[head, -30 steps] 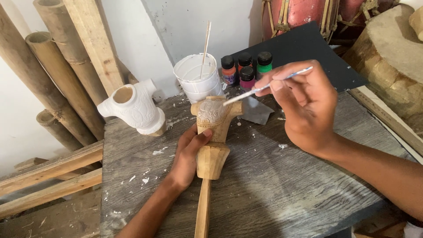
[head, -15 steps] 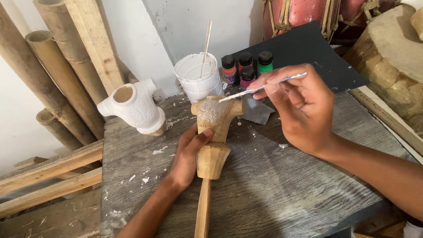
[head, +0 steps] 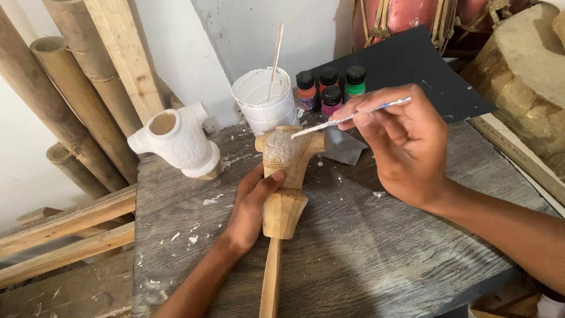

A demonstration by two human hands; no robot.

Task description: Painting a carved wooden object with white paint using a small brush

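A carved wooden piece [head: 283, 194] with a long handle lies on the grey wooden table [head: 376, 253]. Its carved top is partly coated in white. My left hand [head: 250, 206] grips the piece at its neck from the left. My right hand [head: 403, 144] holds a thin paintbrush [head: 347, 119] whose tip touches the upper right of the carved top.
A white-painted carved piece [head: 178, 141] stands at the table's back left. Behind the work stands a white paint cup [head: 268, 103] with a stick in it, then several small paint bottles [head: 329, 88]. A black sheet [head: 412, 70] lies back right. Bamboo poles [head: 65, 94] lean at left.
My right hand has moved the brush slightly down and left along the carved top. My left hand has kept its grip.
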